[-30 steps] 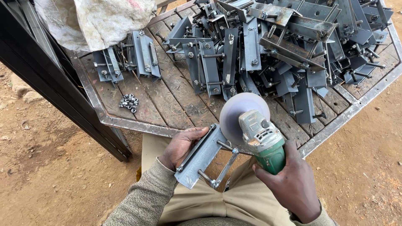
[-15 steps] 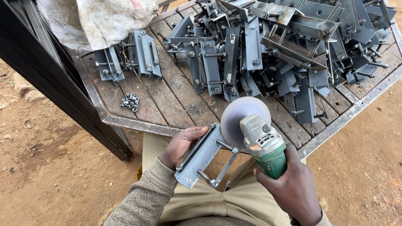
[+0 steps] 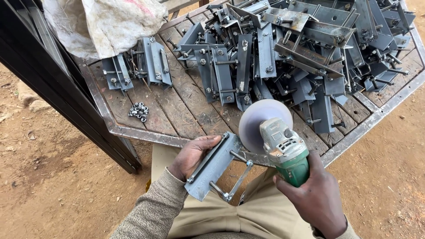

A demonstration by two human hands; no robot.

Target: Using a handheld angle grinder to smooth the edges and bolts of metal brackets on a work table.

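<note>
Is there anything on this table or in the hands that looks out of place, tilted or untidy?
Mostly the big heap of grey metal brackets: they lie tangled at all angles on the wooden table. A few loose nuts sit apart near the left edge. The left hand holds one bracket tilted beside the grinder in the right hand.

Grinder disc [image 3: 264, 124] spin-blurred, hides bracket's [image 3: 213, 167] top end; bracket pile [image 3: 310, 48] cut by top edge.

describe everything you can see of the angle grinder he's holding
The angle grinder has a green body, a grey metal gear head and a pale round disc, blurred as if spinning. The right hand grips its body. It is tilted, the disc meeting the upper end of the grey steel bracket in the left hand.
</note>
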